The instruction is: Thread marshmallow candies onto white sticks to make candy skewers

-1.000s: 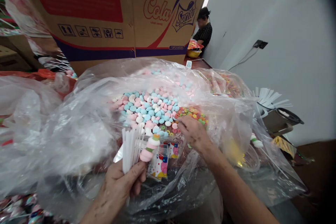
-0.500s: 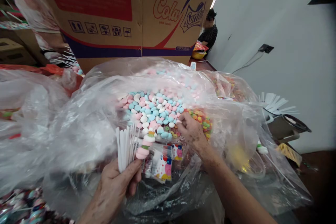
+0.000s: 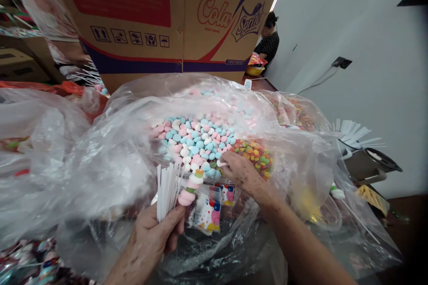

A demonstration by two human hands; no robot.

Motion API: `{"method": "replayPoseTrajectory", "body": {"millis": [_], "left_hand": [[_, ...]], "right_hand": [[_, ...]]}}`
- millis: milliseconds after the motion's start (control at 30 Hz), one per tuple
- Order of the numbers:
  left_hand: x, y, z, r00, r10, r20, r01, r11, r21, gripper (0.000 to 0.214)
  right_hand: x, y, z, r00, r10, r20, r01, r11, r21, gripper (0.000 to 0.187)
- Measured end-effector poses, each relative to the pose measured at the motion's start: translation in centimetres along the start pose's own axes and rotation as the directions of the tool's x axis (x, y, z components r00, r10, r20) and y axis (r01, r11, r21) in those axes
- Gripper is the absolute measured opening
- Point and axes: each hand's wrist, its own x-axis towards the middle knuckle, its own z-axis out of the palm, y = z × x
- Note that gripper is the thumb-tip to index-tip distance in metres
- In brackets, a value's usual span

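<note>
My right hand (image 3: 240, 171) has pulled back off the candy pile (image 3: 195, 138), grip pinched on a pale candy (image 3: 220, 164); my left hand (image 3: 150, 240) stays clamped on the white sticks (image 3: 167, 189).

Probably candy-packing workshop: bulk sweets (image 3: 197, 140), cartons (image 3: 160, 18)

- left hand (image 3: 150, 240): low, nearer the camera than the heap (image 3: 197, 138), off its left-near side; back of hand faces the camera
- left thumb and fingers clamped round a bunch of sticks (image 3: 165, 191), held upright and fanned, tops near the heap's front edge
- left forearm drops away from the heap, out at the bottom
- right hand (image 3: 239, 171): at the heap's right-near edge, back up, fingers curled, tips bunched on the heap; whether they pinch a piece is unclear
- right wrist straight, bare forearm runs away from the heap, out at the lower right
</note>
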Motion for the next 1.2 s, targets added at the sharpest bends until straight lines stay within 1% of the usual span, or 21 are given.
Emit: {"method": "replayPoseTrajectory", "body": {"millis": [133,200,233,333,400,567,700,900,1100,1200], "left_hand": [[-0.1,0.5,0.2,1.000,-0.003,-0.002,0.003,1.000,0.005,0.044],[-0.3,0.7,0.2,1.000,0.001,0.012,-0.001,1.000,0.020,0.044],[-0.3,0.8,0.3,1.000,0.004,0.015,-0.004,1.000,0.027,0.044],[-0.4,0.9,0.3,1.000,-0.002,0.009,0.002,1.000,0.027,0.044],[-0.4,0.9,0.4,1.000,-0.010,0.005,0.010,1.000,0.024,0.044],[-0.4,1.1,0.4,1.000,-0.015,-0.008,0.015,1.000,0.027,0.044],[-0.6,1.4,0.5,1.000,-0.011,-0.026,0.011,1.000,0.020,0.043],[-0.5,1.2,0.5,1.000,-0.027,-0.006,0.027,0.999,0.036,0.043],[-0.5,0.8,0.5,1.000,-0.020,0.023,0.019,0.999,0.038,0.044],[-0.7,0.7,0.7,1.000,-0.007,0.011,0.006,0.998,0.057,0.044]], "right_hand": [[-0.1,0.3,-0.8,0.989,0.112,-0.097,-0.104,0.991,0.083,0.008],[-0.2,0.2,-0.5,0.988,0.125,-0.091,-0.111,0.984,0.143,0.007],[-0.2,0.2,-0.2,0.990,0.112,-0.090,-0.099,0.985,0.143,0.008],[-0.3,0.4,1.0,0.990,0.060,-0.130,-0.057,0.998,0.024,0.011],[-0.2,0.6,1.7,0.984,0.047,-0.171,-0.056,0.997,-0.048,0.012],[0.3,1.1,2.6,0.972,0.015,-0.233,-0.047,0.990,-0.131,0.014],[0.2,0.9,2.8,0.975,-0.064,-0.213,0.028,0.986,-0.165,0.011],[-0.3,0.9,2.8,0.971,-0.182,-0.153,0.156,0.973,-0.168,0.013],[-0.3,1.7,2.9,0.976,-0.179,-0.123,0.159,0.975,-0.155,0.015],[-0.1,1.8,3.3,0.979,-0.173,-0.110,0.160,0.980,-0.116,0.017]]}}
